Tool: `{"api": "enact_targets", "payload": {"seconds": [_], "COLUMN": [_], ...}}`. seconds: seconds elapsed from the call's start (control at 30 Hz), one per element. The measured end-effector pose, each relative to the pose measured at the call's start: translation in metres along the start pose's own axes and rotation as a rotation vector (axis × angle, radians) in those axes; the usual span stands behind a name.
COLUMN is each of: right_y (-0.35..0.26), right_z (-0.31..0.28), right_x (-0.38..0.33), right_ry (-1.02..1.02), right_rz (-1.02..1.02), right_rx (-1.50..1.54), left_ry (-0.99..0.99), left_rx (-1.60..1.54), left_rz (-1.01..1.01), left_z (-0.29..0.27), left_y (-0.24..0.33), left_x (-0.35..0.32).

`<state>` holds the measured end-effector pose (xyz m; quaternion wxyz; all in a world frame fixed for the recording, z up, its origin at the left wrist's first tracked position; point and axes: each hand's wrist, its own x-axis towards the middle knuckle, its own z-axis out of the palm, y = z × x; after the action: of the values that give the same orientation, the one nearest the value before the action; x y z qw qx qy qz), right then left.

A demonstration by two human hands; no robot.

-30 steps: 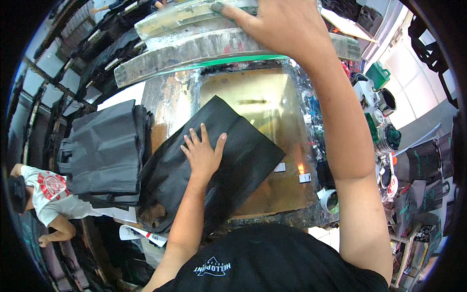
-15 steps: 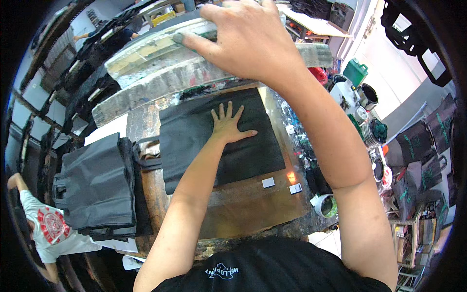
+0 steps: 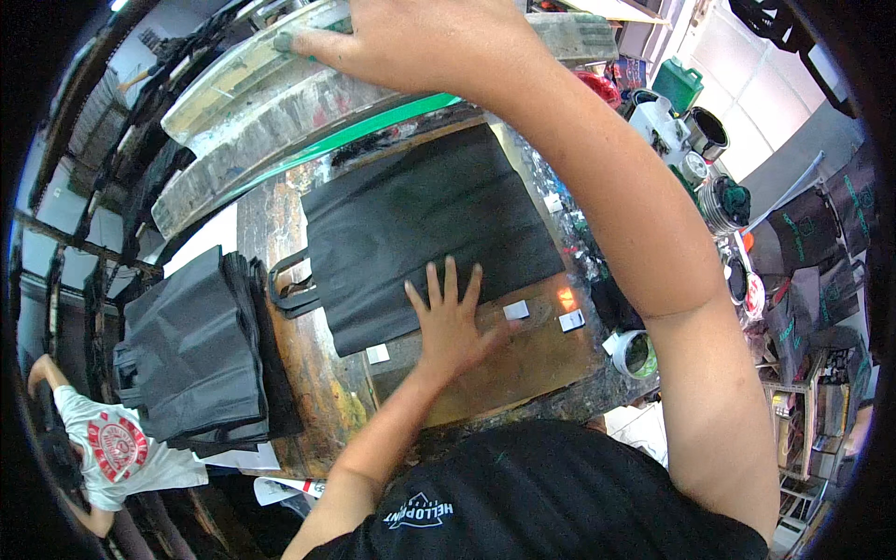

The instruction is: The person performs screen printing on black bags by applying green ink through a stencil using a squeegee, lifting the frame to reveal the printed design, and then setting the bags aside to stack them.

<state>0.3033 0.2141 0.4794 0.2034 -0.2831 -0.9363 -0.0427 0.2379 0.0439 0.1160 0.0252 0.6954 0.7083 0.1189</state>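
A black fabric bag lies flat on the worktable, its handle loop sticking out to the left. My left hand is open, fingers spread, resting at the bag's near edge. Up at the far side, my right hand is on a raised, paint-stained screen printing frame. Its thumb lies along the near side of the frame; the other fingers are cut off by the top of the picture. A green strip shows beneath the frame. Small white tabs sit along the bag's near edge.
To the left stands a stack of black bags. Paint cans, a green jug and a white tub line the right side. Another person is at the far left. Printed black bags hang at right.
My left hand has slid from the middle of the bag toward me, to its near edge. The frame appears higher, and its green strip has come into sight. More of the bag's handle shows.
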Motion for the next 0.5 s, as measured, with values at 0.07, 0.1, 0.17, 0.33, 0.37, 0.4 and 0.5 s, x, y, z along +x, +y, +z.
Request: {"api": "enact_targets", "payload": {"seconds": [0.07,0.1,0.17,0.33,0.37,0.4,0.5], "right_y": [0.003,0.004,-0.005,0.000,0.000,0.002,0.003], "right_z": [0.009,0.014,0.014,0.004,0.011,0.026,0.026], "right_x": [0.009,0.011,-0.008,-0.005,-0.004,0.000,0.002], "right_ry": [-0.013,0.002,0.101,0.019,0.087,0.156,0.176], "right_rz": [0.053,0.081,0.038,0.017,0.016,0.015,0.031], "right_rx": [-0.103,-0.170,-0.101,-0.072,-0.094,-0.116,-0.110], "left_ry": [0.009,0.014,-0.004,0.012,0.021,0.031,0.024], "left_rx": [-0.021,-0.031,-0.060,-0.074,-0.069,-0.064,-0.069], "left_rz": [0.008,0.013,0.010,0.000,-0.002,-0.004,0.004], "left_z": [0.013,0.018,0.016,0.021,0.022,0.023,0.021], "left_y": [0.008,0.009,0.012,0.023,0.023,0.024,0.026], "left_x": [-0.020,-0.027,-0.024,-0.031,-0.032,-0.033,-0.032]}}
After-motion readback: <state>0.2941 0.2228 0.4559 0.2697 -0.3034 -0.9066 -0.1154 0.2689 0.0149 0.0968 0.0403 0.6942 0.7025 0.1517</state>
